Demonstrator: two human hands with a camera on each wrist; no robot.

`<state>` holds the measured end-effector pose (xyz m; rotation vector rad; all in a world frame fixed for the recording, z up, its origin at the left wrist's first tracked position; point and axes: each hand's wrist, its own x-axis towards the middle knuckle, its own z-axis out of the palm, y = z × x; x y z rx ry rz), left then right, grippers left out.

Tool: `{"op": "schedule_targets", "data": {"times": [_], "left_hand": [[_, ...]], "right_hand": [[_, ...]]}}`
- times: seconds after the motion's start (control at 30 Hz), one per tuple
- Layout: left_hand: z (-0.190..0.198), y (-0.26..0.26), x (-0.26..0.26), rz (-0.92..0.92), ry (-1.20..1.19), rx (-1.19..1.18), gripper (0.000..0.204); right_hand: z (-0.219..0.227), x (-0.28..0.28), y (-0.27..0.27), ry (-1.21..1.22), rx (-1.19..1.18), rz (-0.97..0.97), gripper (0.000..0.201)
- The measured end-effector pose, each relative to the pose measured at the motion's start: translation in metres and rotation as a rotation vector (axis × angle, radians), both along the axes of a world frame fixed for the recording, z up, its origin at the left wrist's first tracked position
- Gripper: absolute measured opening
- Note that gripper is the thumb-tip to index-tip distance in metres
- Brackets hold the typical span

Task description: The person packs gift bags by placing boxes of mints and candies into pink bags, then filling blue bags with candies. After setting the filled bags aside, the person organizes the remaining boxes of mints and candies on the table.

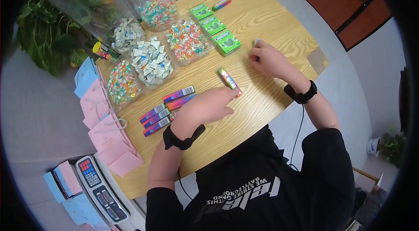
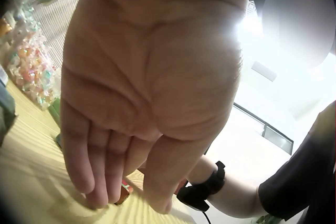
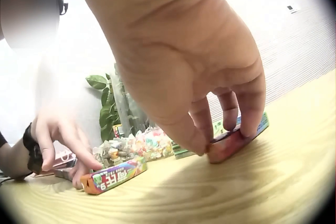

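Note:
A long, colourful candy pack point(image 1: 228, 77) lies on the wooden table before the person. The left hand point(image 1: 207, 106) reaches over the table with its fingers extended, its index fingertip at the near end of that pack. In the right wrist view, the right hand point(image 3: 194, 71) pinches another candy pack point(image 3: 231, 146) between thumb and fingers, low over the tabletop. From the head view this second pack is mostly hidden under the right hand point(image 1: 271, 61). Several purple and blue packs point(image 1: 156, 119) lie beside the left wrist, partly covered by the left hand.
Green boxes point(image 1: 214, 25) stand in a row at the back, with a red pack point(image 1: 221, 4) beyond them. Clear bins hold wrapped candies point(image 1: 185, 41) and white packets point(image 1: 152, 63). Pink paper bags point(image 1: 109, 137) line the left edge, near a scale point(image 1: 102, 189).

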<state>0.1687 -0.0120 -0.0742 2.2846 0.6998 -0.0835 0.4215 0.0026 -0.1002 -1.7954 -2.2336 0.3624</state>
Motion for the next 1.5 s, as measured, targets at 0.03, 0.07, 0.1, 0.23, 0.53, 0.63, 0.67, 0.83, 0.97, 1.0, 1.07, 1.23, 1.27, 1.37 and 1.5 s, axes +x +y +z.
{"op": "schedule_targets", "data": {"times": [0.03, 0.07, 0.1, 0.23, 0.53, 0.63, 0.67, 0.83, 0.97, 1.0, 1.07, 1.23, 1.27, 1.37, 1.5], "left_hand": [[0.008, -0.003, 0.001, -0.003, 0.016, -0.064, 0.043], [0.003, -0.001, -0.001, 0.000, 0.015, -0.063, 0.043], [-0.007, 0.001, -0.006, 0.041, -0.106, 0.058, 0.044], [-0.013, 0.009, -0.017, 0.082, -0.128, 0.538, 0.047], [-0.004, 0.006, -0.013, 0.116, 0.067, 0.314, 0.041], [-0.003, 0.006, -0.013, 0.121, 0.083, 0.309, 0.041], [-0.002, 0.006, -0.013, 0.121, 0.082, 0.309, 0.041], [-0.002, 0.007, -0.012, 0.111, 0.093, 0.295, 0.041], [-0.003, 0.007, -0.013, 0.122, 0.076, 0.295, 0.041], [-0.003, 0.007, -0.013, 0.122, 0.082, 0.296, 0.041], [-0.003, 0.006, -0.013, 0.117, 0.089, 0.296, 0.040], [-0.007, 0.007, -0.014, 0.111, 0.083, 0.321, 0.040], [-0.007, 0.007, -0.014, 0.111, 0.083, 0.320, 0.040], [-0.008, 0.007, -0.013, 0.113, 0.096, 0.304, 0.040], [-0.010, 0.011, -0.017, 0.114, 0.039, 0.320, 0.038]], "right_hand": [[0.000, 0.007, 0.000, -0.002, 0.002, 0.002, 0.014], [0.000, 0.014, -0.002, 0.005, 0.040, 0.012, 0.013], [-0.002, 0.017, -0.002, 0.013, 0.078, 0.021, 0.012], [0.015, 0.014, -0.006, 0.063, 0.003, -0.139, 0.012], [0.015, 0.036, 0.012, -0.113, -0.173, -0.281, 0.026], [0.011, 0.049, 0.016, -0.102, -0.150, -0.237, 0.025], [0.010, 0.052, 0.017, -0.085, -0.186, -0.228, 0.025], [0.001, 0.067, 0.017, -0.114, -0.137, -0.203, 0.028], [0.011, 0.055, 0.008, -0.006, -0.091, -0.210, 0.035], [0.015, 0.053, 0.006, -0.023, -0.108, -0.150, 0.037], [0.013, 0.053, 0.005, -0.042, -0.112, -0.129, 0.037], [0.004, 0.064, 0.013, -0.115, -0.119, -0.078, 0.031], [0.004, 0.065, 0.014, -0.053, -0.120, -0.059, 0.029], [0.010, 0.062, 0.014, 0.036, -0.159, -0.076, 0.025], [0.000, 0.071, 0.017, -0.087, -0.058, -0.030, 0.026]]}}
